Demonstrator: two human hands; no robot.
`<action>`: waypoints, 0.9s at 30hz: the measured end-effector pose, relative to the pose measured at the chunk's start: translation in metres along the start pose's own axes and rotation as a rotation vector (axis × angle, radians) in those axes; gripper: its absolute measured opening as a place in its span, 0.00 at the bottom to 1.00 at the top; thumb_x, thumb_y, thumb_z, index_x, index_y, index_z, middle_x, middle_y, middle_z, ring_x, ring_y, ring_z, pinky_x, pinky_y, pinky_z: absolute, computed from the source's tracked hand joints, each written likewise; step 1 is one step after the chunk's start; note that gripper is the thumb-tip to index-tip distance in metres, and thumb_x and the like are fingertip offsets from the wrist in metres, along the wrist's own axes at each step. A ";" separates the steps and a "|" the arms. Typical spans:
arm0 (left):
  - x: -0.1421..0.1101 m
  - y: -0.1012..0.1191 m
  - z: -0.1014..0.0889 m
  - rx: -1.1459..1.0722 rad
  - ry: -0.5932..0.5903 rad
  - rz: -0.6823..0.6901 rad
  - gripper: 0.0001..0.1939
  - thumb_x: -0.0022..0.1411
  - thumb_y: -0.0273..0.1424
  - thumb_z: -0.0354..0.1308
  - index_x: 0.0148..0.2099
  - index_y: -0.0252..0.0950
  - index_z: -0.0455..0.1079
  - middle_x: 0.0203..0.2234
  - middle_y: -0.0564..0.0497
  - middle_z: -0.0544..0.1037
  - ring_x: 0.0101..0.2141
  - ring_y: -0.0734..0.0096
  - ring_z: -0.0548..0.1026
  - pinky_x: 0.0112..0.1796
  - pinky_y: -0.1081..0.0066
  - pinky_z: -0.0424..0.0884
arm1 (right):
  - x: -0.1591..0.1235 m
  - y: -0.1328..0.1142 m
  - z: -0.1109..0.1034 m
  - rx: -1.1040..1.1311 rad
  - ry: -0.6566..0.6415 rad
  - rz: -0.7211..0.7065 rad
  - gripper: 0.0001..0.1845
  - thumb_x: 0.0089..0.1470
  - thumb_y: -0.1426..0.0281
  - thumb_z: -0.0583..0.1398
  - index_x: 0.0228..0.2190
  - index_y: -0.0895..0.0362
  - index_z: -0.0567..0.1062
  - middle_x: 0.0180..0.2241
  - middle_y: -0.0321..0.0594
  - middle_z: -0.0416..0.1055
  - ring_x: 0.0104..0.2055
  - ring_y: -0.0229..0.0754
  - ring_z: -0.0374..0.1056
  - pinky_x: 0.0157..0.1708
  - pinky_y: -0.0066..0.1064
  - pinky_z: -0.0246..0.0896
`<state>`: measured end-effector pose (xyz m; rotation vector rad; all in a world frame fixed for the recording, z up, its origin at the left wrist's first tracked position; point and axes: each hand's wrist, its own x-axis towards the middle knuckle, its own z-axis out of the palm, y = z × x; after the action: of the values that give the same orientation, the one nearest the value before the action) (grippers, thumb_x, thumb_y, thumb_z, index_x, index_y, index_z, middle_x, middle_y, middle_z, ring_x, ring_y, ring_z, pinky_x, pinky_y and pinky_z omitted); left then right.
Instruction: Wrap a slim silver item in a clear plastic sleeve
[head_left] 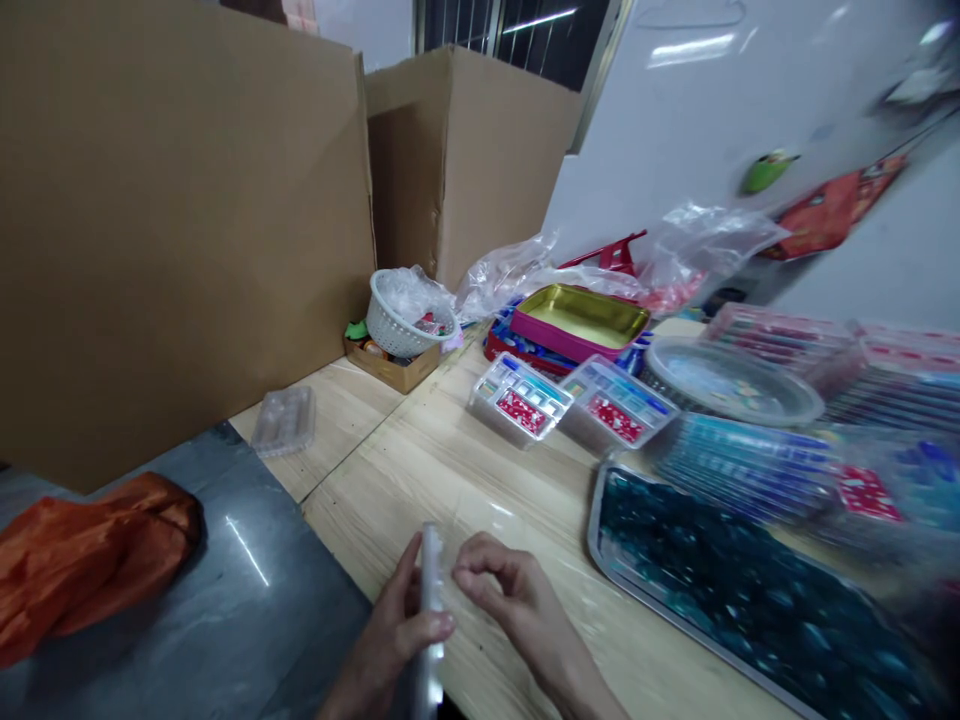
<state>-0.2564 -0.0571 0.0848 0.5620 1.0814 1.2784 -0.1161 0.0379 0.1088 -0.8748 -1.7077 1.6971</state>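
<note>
My left hand (390, 630) grips a thin clear plastic case (430, 610), seen edge-on and held upright near the front edge of the wooden table (450, 470). My right hand (510, 590) is just right of it, its fingers curled in a pinch by the case's upper edge. Whether that hand holds anything is not visible. Two clear compartment boxes (521, 400) (619, 405) with red and blue contents stand further back on the table.
A metal tray (600, 560) of dark blue beads lies at the right, with stacked packets behind it. A round clear lid (731, 380), pink tin (585, 322), white basket (401, 315), empty clear tray (283, 420), orange bag (82, 555) and cardboard boxes (172, 220) surround the spot.
</note>
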 end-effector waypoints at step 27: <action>0.009 0.012 -0.030 0.036 0.207 0.107 0.44 0.46 0.38 0.65 0.64 0.39 0.53 0.43 0.45 0.74 0.45 0.56 0.70 0.47 0.62 0.64 | 0.041 0.000 0.004 0.111 0.143 0.052 0.17 0.43 0.58 0.64 0.18 0.58 0.69 0.20 0.33 0.60 0.26 0.36 0.54 0.29 0.30 0.48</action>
<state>-0.2895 -0.0517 0.0792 0.5285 1.2609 1.4363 -0.1453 0.0677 0.1071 -0.9710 -1.4944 1.7028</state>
